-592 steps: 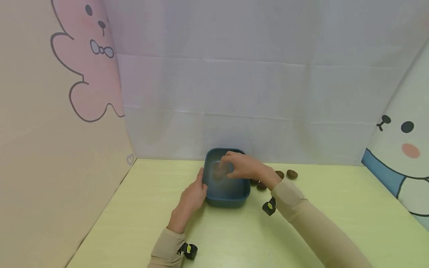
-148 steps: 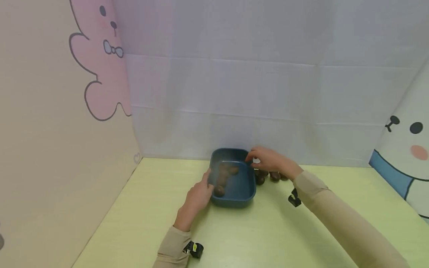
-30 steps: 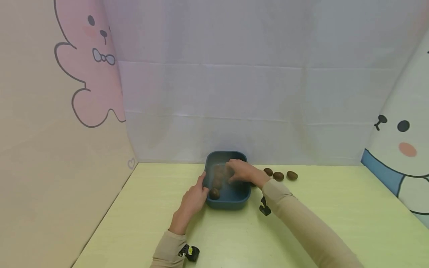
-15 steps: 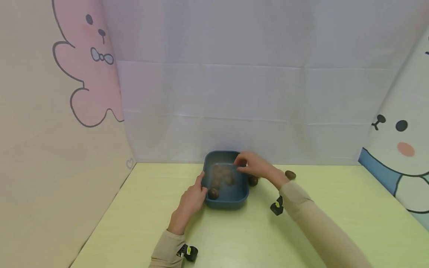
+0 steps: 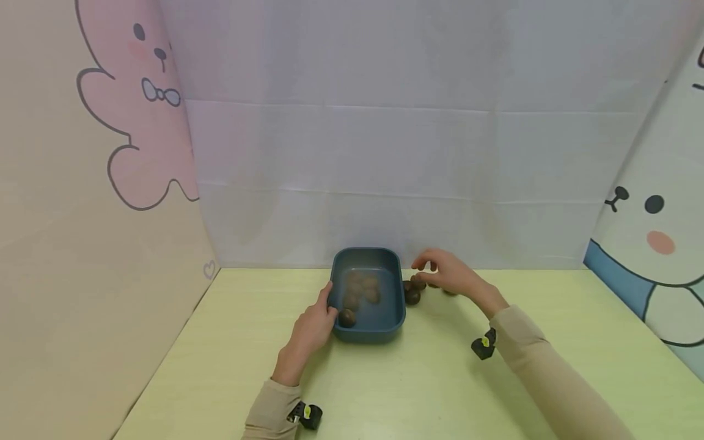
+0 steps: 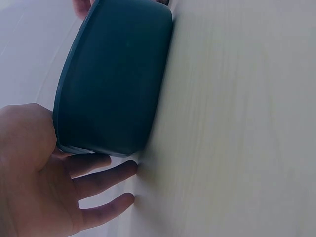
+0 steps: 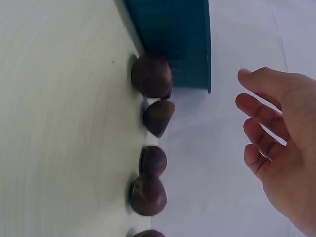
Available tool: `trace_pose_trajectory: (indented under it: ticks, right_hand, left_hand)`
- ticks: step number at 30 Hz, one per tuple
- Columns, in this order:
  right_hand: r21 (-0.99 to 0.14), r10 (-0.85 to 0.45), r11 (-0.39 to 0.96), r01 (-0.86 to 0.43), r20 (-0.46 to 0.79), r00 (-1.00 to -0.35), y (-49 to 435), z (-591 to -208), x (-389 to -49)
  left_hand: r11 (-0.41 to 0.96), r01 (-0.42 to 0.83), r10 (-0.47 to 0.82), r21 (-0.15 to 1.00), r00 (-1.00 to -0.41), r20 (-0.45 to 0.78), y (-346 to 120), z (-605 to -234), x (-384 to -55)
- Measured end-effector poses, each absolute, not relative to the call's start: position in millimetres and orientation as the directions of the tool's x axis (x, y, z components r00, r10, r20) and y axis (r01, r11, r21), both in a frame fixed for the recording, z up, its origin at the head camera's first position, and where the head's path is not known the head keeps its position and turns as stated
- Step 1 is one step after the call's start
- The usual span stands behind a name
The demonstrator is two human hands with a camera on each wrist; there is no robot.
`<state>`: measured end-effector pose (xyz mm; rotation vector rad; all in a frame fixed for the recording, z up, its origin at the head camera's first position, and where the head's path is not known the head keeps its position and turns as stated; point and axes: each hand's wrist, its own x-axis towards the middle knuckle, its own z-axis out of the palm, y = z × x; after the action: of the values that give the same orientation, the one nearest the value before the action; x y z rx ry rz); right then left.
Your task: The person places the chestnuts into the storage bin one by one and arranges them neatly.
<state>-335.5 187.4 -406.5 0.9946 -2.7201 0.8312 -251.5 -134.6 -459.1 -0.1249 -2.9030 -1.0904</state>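
A blue rectangular box (image 5: 368,337) stands on the table at the back wall. Several brown chestnuts (image 5: 347,318) lie inside it along its left half, most of them looking hazy. My left hand (image 5: 310,330) holds the box's left wall, thumb at the rim and forefinger along the outside; in the left wrist view its other fingers (image 6: 106,180) spread loosely beside the wall. My right hand (image 5: 448,273) hovers right of the box with slightly bent fingers and nothing between them. Under it, loose chestnuts (image 7: 159,117) sit in a row from the box's side wall outward.
The pale yellow-green table (image 5: 429,379) meets a white cloth wall (image 5: 352,153) just behind the box. Printed cloth walls with a pink bear (image 5: 154,140) on the left and a white animal (image 5: 649,244) on the right close off the sides.
My right hand has let go of a chestnut inside the box, lifted out over the right rim and moved right above the loose chestnuts. The left hand keeps its place on the box.
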Motion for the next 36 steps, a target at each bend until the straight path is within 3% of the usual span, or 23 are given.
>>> trace_pose_trajectory:
  ticks: [28,36]
  right_hand:
    - [-0.476,-0.380,0.731,-0.489,0.311,-0.871,282,-442,-326]
    - [-0.511,-0.348,0.764,-0.394,0.188,-0.918,296,-454,-331]
  left_hand:
    - [0.753,0.093,0.068,0.651,-0.996,0.065,-136,-460,-255]
    - [0.747,0.085,0.063,0.659,-0.996,0.057,-137,-459,-254]
